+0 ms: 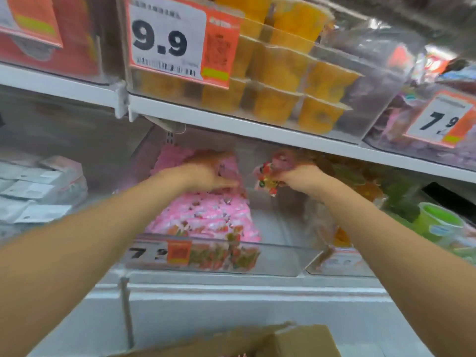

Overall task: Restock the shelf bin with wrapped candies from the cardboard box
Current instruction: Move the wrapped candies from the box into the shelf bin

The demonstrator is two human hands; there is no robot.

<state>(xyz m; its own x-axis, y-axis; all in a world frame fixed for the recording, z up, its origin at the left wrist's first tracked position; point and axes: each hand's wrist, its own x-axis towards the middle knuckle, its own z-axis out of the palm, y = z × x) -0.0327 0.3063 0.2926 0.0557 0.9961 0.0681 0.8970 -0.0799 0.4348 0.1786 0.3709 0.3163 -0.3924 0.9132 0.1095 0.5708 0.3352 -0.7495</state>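
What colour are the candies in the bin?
The candies are pink with red bits; head view.

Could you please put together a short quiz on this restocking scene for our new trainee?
1. True or false: the right hand is empty.
2. Multiple choice: the candy pile in the clear bin is mostly A) green, B) pink, C) blue.
3. Fill in: the big price label on the shelf above the bin reads ___.

Key
1. False: it grips a bunch of wrapped candies.
2. B.
3. 9.9.
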